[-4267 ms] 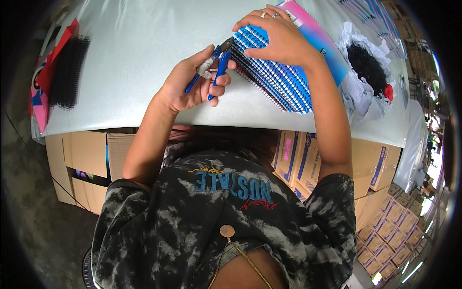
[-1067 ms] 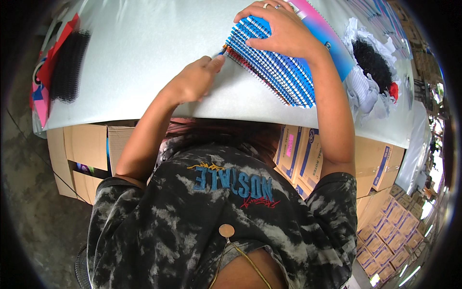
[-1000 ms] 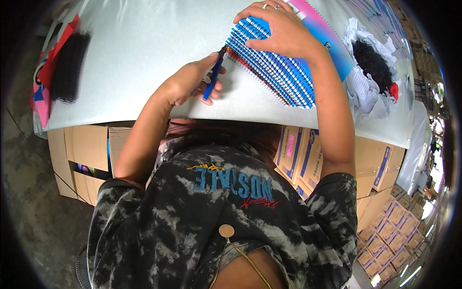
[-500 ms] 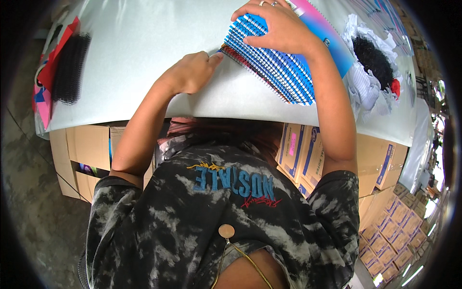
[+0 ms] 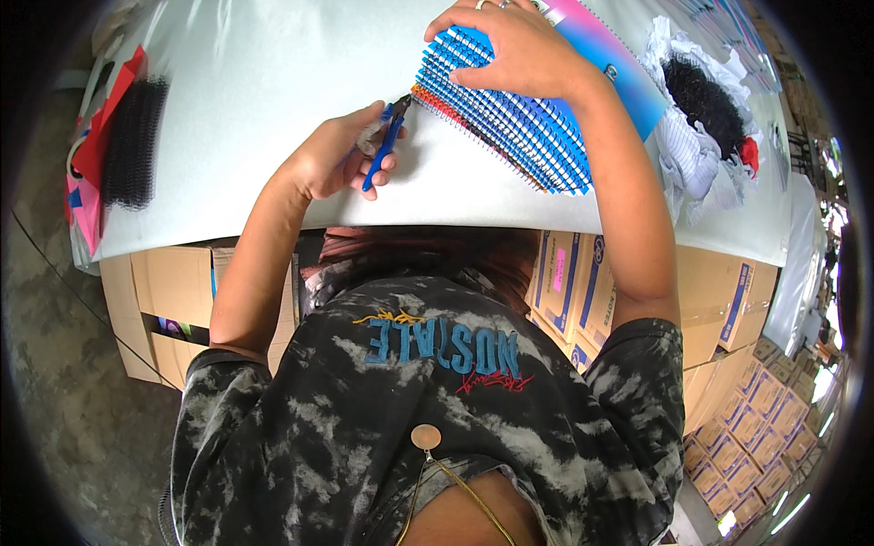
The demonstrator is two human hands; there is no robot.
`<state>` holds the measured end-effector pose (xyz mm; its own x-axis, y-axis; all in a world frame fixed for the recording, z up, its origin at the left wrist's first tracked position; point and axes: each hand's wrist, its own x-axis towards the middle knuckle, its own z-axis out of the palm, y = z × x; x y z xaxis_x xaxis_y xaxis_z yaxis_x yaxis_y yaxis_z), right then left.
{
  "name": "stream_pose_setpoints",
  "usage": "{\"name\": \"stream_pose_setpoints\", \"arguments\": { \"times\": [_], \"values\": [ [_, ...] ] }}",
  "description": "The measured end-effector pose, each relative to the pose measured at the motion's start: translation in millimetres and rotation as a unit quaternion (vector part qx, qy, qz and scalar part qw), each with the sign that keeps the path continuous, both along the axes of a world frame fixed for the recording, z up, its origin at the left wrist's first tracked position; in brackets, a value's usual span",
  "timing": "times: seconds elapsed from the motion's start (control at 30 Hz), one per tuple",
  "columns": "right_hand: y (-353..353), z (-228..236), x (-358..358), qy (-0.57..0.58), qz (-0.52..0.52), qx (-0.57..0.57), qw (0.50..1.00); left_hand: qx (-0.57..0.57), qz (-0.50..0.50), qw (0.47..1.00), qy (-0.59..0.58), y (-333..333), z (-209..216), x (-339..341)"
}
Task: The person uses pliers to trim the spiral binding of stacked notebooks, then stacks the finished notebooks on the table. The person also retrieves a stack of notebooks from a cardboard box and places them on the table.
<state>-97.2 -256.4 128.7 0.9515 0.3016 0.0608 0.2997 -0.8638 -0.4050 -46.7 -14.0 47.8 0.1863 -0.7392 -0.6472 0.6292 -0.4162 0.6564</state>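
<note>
My left hand (image 5: pixel 332 155) holds a pair of blue-handled cutting pliers (image 5: pixel 387 147). Its fingers curl around the handles, and the dark jaws point at the near-left corner of a fanned stack of spiral notebooks (image 5: pixel 523 123). Whether the jaws touch a coil there, I cannot tell. My right hand (image 5: pixel 519 53) grips the stack from above, thumb across the white-and-dark coil bindings and fingers over the far side. Blue covers show along most of the spines, with red and orange ones at the left end. A pink-to-blue cover (image 5: pixel 628 77) lies to the right of the hand.
Black coils (image 5: pixel 135 146) lie by red sheets (image 5: pixel 107 118) at the white table's (image 5: pixel 246 100) left edge. On the right, a black tangle of coil scraps (image 5: pixel 701 105) rests on crumpled white material (image 5: pixel 683 173). Cardboard boxes (image 5: pixel 173 282) stand beneath the table.
My left hand has drawn back slightly from the notebooks' corner and turned, so the pliers now show. My right hand and the stack have shifted slightly left in view.
</note>
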Motion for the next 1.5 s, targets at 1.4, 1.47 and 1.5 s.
{"name": "stream_pose_setpoints", "arguments": {
  "times": [1.4, 1.47, 1.5],
  "values": [
    [-204, -57, -95, 0.265, -0.378, 0.503, 0.73, 0.575, 0.157, 0.383, -0.706, 209, -32, 195],
    [-208, -55, -90, 0.313, -0.375, 0.488, 0.723, 0.592, 0.162, 0.368, -0.698, 206, -34, 196],
    [-196, -51, -84, 0.313, -0.374, 0.485, 0.726, 0.627, 0.167, 0.366, -0.667, 200, -32, 191]
  ]
}}
